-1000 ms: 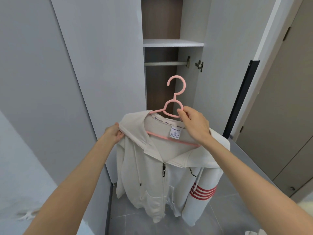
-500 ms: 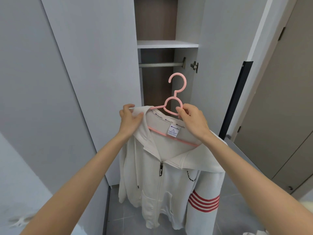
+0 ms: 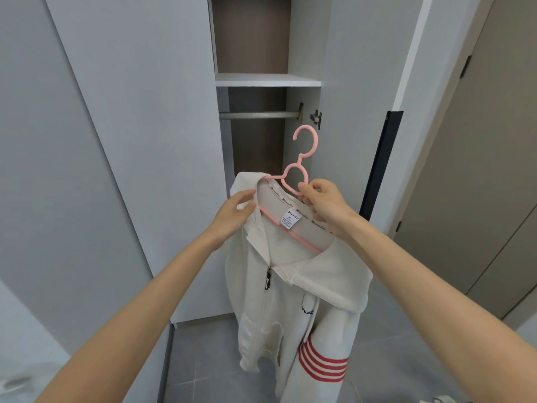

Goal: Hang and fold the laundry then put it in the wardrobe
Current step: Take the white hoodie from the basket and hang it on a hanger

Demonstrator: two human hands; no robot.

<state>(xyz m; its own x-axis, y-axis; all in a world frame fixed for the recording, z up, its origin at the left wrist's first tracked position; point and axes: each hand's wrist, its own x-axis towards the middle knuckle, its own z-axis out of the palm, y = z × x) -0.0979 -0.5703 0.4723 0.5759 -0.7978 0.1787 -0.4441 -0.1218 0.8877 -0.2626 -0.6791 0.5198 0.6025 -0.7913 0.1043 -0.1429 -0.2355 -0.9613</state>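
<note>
A white zip hoodie (image 3: pixel 293 298) with red stripes on one sleeve hangs on a pink plastic hanger (image 3: pixel 302 158) in front of the open wardrobe. My right hand (image 3: pixel 325 205) grips the hanger at the loop below its hook. My left hand (image 3: pixel 235 212) holds the hoodie's left collar edge between thumb and fingers. The hook points up, a little below the wardrobe's metal rail (image 3: pixel 258 115) and in front of it. The hanger's right shoulder is hidden under the fabric.
A white shelf (image 3: pixel 267 80) sits above the rail inside the narrow wardrobe bay. An open grey wardrobe door (image 3: pixel 130 141) stands at left. A black strip (image 3: pixel 377 167) and a beige door (image 3: pixel 479 170) lie to the right. Grey tiled floor (image 3: pixel 203 359) below.
My left hand has moved from the hoodie's left shoulder up to the collar by the hanger. The hanger and hoodie have come closer to the wardrobe opening.
</note>
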